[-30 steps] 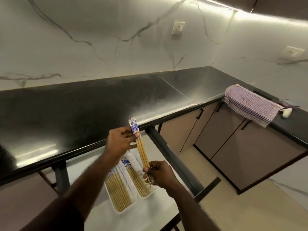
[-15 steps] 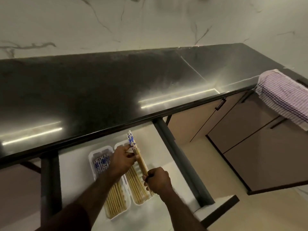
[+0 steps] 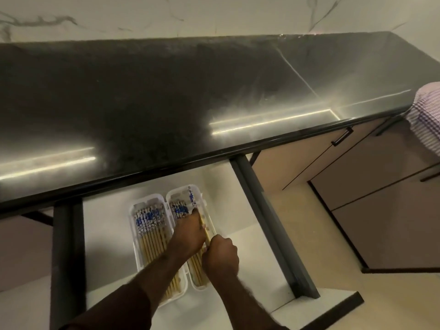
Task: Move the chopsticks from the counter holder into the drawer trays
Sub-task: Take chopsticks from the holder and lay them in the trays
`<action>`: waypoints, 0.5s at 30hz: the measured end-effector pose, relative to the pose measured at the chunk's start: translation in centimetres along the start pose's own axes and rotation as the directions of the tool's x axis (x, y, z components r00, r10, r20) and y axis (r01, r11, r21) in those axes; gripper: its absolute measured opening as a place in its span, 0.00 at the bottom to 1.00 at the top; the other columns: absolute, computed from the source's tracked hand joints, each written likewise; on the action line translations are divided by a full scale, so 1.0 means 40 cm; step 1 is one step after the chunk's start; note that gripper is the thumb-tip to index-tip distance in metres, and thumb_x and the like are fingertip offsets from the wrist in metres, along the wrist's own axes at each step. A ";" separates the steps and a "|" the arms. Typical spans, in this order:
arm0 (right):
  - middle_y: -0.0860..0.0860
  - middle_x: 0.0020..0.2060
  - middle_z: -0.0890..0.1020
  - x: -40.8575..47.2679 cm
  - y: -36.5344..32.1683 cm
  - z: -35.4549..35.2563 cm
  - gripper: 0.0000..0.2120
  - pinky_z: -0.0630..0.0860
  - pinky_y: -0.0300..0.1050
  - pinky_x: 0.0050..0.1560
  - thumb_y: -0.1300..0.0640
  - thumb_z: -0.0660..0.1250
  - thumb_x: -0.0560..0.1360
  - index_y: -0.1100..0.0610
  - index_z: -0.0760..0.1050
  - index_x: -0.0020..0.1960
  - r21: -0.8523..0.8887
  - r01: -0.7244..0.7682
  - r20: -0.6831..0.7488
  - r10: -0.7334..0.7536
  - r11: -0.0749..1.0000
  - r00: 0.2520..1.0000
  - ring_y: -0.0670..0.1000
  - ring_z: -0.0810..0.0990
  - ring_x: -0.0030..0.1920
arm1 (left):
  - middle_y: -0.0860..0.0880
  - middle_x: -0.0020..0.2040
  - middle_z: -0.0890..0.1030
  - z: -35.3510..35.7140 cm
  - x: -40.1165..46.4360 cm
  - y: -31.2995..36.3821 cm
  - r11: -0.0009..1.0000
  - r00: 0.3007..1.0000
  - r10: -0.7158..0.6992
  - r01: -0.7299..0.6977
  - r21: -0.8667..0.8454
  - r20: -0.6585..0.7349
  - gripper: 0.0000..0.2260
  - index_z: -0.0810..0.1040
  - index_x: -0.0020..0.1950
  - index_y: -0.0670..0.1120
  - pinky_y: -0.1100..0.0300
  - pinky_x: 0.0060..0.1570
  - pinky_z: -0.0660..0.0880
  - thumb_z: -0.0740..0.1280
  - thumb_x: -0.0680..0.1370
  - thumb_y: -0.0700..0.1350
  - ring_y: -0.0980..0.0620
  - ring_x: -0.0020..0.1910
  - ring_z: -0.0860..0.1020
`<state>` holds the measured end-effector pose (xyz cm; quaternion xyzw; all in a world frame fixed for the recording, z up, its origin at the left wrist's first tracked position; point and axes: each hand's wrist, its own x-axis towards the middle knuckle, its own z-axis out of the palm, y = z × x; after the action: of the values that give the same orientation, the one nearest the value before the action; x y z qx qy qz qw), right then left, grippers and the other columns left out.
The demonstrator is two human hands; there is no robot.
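One view only: head-worn, wide-angle, so no scene is shared with a second camera. Position: above and in front of the black countertop (image 3: 166, 96), looking forward and steeply down. Far field: marble wall (image 3: 214, 15) along the top edge. Near field: open drawer (image 3: 107, 234) directly below, both forearms entering from the bottom edge, close to the lens. Right field: cabinet fronts (image 3: 381, 198) and floor. Straight edges bow toward the frame margins.

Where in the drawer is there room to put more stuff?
Bare drawer floor lies left of the left tray, and more right of the right tray up to the rail. The trays are crowded with chopsticks and both hands.
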<state>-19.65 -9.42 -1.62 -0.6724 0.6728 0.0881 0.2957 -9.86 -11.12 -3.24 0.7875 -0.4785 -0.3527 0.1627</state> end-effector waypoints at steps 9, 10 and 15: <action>0.55 0.56 0.78 0.005 -0.018 0.032 0.12 0.75 0.47 0.54 0.58 0.55 0.80 0.57 0.73 0.59 -0.056 -0.002 0.050 0.005 0.998 0.999 0.56 0.78 0.57 | 0.45 0.58 0.81 0.004 0.024 -0.038 0.841 0.989 0.109 -0.147 0.521 0.103 0.13 0.73 0.64 0.45 0.50 0.61 0.71 0.60 0.80 0.43 0.45 0.58 0.78; 0.54 0.56 0.79 0.006 -0.021 0.035 0.12 0.76 0.47 0.54 0.58 0.55 0.80 0.57 0.74 0.60 -0.064 0.001 0.050 0.002 0.998 0.999 0.56 0.79 0.57 | 0.45 0.59 0.80 0.006 0.025 -0.041 0.816 0.986 0.120 -0.166 0.554 0.118 0.14 0.73 0.65 0.45 0.49 0.65 0.68 0.61 0.79 0.43 0.45 0.60 0.77; 0.53 0.56 0.80 0.009 -0.031 0.039 0.11 0.76 0.48 0.54 0.58 0.56 0.81 0.55 0.74 0.59 -0.092 0.023 0.051 -0.018 0.995 0.999 0.54 0.79 0.55 | 0.44 0.63 0.79 0.018 0.027 -0.054 0.756 0.975 0.183 -0.222 0.616 0.127 0.20 0.67 0.71 0.43 0.44 0.74 0.52 0.60 0.79 0.45 0.44 0.69 0.69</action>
<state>-18.00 -9.05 -2.71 -0.6899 0.6535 0.1328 0.2817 -8.69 -10.93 -5.46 0.7296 -0.6552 -0.1767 -0.0853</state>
